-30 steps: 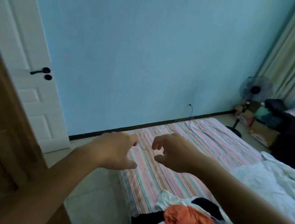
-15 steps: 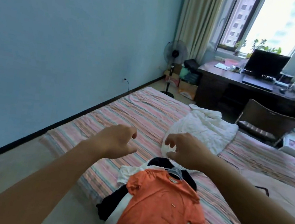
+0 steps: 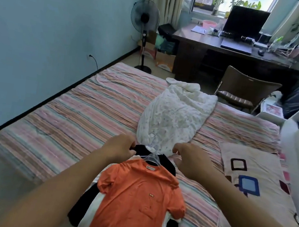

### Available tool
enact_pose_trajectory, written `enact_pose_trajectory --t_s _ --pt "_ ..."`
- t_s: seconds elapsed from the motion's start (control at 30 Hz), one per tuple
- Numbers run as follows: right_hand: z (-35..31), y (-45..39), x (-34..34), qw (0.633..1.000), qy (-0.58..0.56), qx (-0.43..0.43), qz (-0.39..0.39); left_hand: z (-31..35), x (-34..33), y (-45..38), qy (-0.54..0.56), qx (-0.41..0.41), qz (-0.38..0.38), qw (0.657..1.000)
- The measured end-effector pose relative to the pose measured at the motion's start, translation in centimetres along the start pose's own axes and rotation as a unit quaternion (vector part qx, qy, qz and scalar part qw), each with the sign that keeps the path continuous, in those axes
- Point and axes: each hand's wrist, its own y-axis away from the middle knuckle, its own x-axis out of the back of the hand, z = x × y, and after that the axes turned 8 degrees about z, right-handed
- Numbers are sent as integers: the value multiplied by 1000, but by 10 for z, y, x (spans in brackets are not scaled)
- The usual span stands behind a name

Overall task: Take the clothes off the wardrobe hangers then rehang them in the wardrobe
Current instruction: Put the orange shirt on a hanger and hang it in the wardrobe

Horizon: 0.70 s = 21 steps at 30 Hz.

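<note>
Both hands — left hand [image 3: 120, 147], right hand [image 3: 190, 160] — hovered with curled fingers, gripping nothing, over the orange shirt [image 3: 138, 200]; soft, light, best lifted by its hanger [image 3: 151, 157]

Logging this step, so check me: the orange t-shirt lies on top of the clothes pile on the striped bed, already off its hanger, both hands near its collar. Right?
Not quite. In the head view the orange t-shirt still has the clear hanger in its collar. It does top the pile on the striped bed, with the left hand and right hand at the collar.
</note>
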Motion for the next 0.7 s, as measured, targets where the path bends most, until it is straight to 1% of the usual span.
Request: enact_pose_trajectory --t_s 0.3,0.53,0.7 --pt "72 -63 -98 997 -19 -58 -47 -6 -103 -106 6 5 -44 999" --pt "116 -103 -189 988 -62 -114 -85 -53 -182 -163 4 61 -70 996" --pt "136 -137 -262 982 -77 -146 -89 -86 -239 -192 18 62 -74 995"
